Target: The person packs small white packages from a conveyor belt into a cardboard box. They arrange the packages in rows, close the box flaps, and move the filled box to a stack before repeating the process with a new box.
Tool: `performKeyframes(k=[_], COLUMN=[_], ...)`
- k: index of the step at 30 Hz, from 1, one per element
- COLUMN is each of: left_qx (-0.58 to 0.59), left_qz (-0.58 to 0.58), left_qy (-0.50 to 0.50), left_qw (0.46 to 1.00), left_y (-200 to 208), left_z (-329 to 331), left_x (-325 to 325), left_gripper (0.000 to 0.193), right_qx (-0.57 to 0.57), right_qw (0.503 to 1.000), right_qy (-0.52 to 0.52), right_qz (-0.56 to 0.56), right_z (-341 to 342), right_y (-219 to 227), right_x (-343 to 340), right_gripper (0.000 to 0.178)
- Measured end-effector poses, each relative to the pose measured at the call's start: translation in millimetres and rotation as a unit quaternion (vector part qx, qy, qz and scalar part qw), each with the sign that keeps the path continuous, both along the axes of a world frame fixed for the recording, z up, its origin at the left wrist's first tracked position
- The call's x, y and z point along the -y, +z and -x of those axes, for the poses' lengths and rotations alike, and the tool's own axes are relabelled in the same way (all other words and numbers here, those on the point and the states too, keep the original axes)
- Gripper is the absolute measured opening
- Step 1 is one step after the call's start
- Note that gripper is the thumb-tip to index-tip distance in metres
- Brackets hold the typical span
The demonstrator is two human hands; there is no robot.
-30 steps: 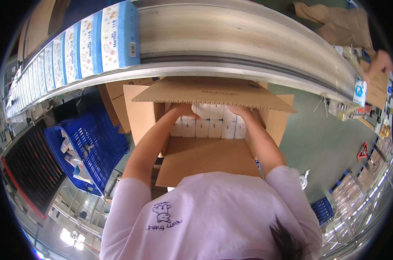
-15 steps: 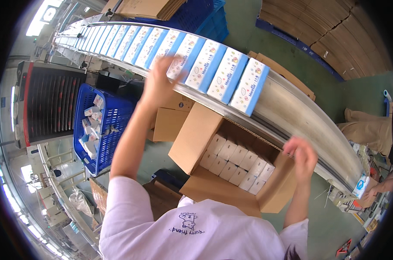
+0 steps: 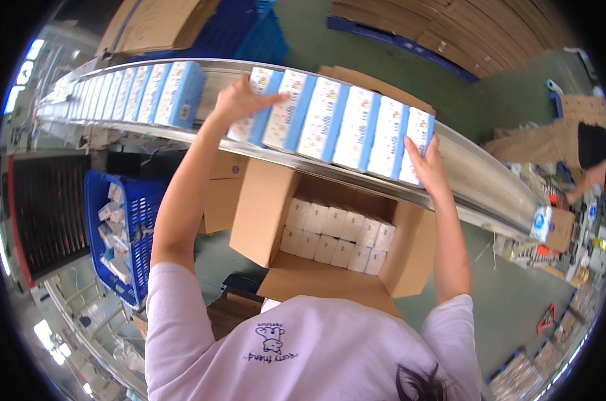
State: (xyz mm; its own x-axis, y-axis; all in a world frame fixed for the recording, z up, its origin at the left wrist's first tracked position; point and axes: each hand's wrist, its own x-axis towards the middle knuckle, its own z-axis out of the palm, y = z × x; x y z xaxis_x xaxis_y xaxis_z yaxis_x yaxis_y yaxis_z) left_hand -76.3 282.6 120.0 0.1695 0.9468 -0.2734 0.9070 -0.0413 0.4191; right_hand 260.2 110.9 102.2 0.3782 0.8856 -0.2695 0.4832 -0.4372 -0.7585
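On the conveyor (image 3: 477, 154), a row of white-and-blue tissue packs (image 3: 320, 123) stands close together between my two hands. My left hand (image 3: 239, 103) grips the row's left end, its thumb stretched across the tops and its fingers at the outer side. At the right end, my right hand (image 3: 426, 164) has its thumb on the face of the last pack and its fingers round the outer edge. Below the belt sits an open cardboard box (image 3: 326, 281), with two rows of white packs (image 3: 333, 224) showing inside.
More packs (image 3: 142, 93) line the belt to the left, beyond a gap. A blue basket (image 3: 146, 220) with loose packs stands at left. Stacked cardboard (image 3: 443, 30) lies on a pallet at the back. A co-worker (image 3: 537, 144) is at the far right.
My left hand has come down at the row's left end, and my right hand has moved up from the box to its right end. A gap has opened between this row and the packs on the left.
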Motion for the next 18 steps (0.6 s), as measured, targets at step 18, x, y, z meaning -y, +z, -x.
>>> performKeyframes(k=[18], left_qx=[0.447], left_qz=[0.044], left_qy=[0.009], left_qw=[0.893], left_y=[18], left_z=[-34], left_x=[251], left_gripper=[0.097], right_qx=[0.051], right_qw=[0.981], right_qy=[-0.137], right_qz=[-0.125], right_z=[44], right_y=[38], right_x=[225], right_gripper=[0.09])
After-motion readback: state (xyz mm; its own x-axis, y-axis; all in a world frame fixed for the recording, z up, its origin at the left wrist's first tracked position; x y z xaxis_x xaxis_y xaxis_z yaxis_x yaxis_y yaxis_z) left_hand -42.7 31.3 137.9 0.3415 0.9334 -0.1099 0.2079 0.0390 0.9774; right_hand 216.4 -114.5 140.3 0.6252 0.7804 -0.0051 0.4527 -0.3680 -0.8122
